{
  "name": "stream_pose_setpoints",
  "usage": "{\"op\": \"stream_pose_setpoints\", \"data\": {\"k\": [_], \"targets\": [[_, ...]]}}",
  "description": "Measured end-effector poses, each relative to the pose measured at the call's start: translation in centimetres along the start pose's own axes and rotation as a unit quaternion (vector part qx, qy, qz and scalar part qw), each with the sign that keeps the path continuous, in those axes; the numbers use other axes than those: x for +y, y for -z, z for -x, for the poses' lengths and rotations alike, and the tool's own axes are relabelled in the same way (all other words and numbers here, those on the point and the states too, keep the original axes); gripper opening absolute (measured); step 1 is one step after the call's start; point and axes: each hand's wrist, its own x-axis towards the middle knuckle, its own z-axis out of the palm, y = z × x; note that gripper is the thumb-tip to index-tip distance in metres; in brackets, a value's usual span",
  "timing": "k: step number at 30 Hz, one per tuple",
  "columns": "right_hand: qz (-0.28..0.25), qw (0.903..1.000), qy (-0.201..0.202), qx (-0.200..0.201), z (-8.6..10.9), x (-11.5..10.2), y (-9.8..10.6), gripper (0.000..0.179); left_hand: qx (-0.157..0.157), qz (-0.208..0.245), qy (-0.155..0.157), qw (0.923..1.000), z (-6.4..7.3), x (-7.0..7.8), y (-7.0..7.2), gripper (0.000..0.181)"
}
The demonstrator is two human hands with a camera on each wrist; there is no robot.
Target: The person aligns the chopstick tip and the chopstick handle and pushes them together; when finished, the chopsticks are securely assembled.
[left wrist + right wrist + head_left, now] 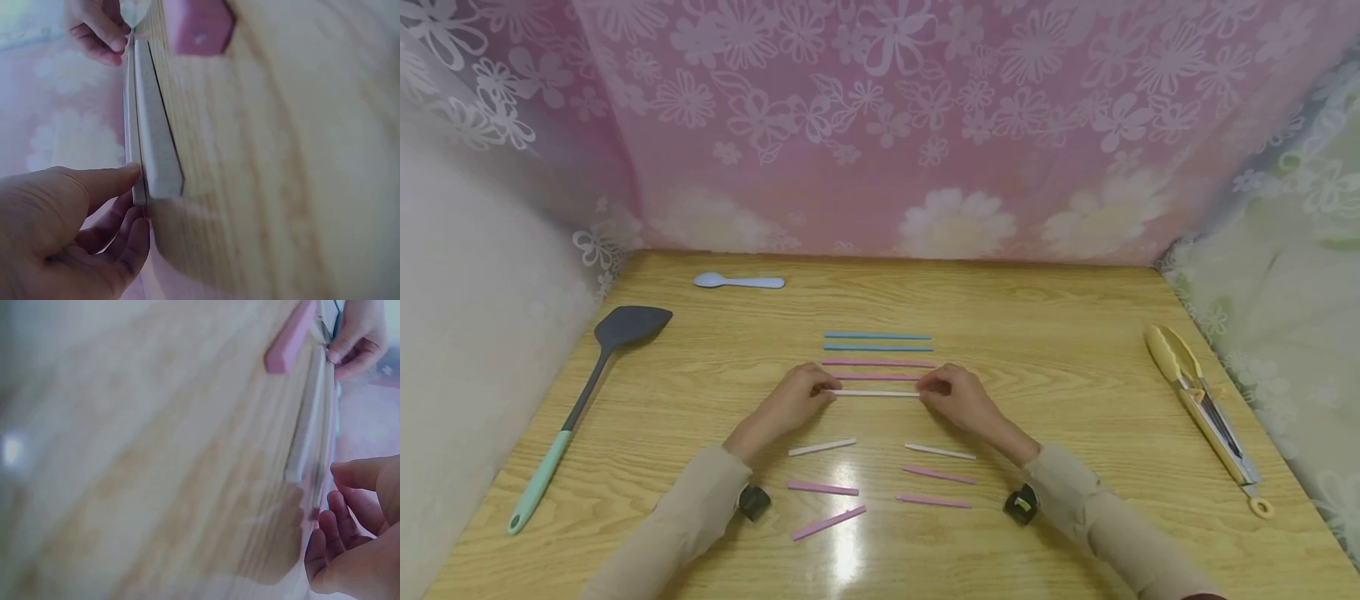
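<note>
Near the middle of the table, a long white stick lies crosswise. My left hand pinches its left end; in the left wrist view the thumb touches the stick and the other fingers curl around its end. At the right end is my right hand, whose bent, relaxed fingers appear just apart from the stick in the right wrist view. Just beyond the white stick lie two pink sticks, then two blue sticks, all roughly parallel.
Nearer the front lie short white sticks and several short pink sticks at slight angles. A spatula is at the left, a light blue spoon at the back left, and yellow-tipped tongs at the right edge.
</note>
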Motion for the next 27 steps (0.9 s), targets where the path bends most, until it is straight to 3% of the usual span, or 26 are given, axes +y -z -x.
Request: {"op": "stream_pose_setpoints", "data": {"k": [11,19,27], "targets": [[-0.038,0.9983,-0.041,0.015,1.8,0.0,0.9,0.018,0.031,0.032,-0.027,0.9986,1.5,0.1,0.1,0.018],[-0.051,0.9969,-0.027,-0.053,4.6,-0.4,1.1,0.025,-0.019,0.084,-0.022,0.9960,4.2,0.4,-0.2,0.022],[-0.026,0.9964,0.021,-0.078,6.4,-0.6,0.6,0.025,-0.058,0.081,-0.024,0.9947,5.6,0.3,-0.8,0.025]]}}
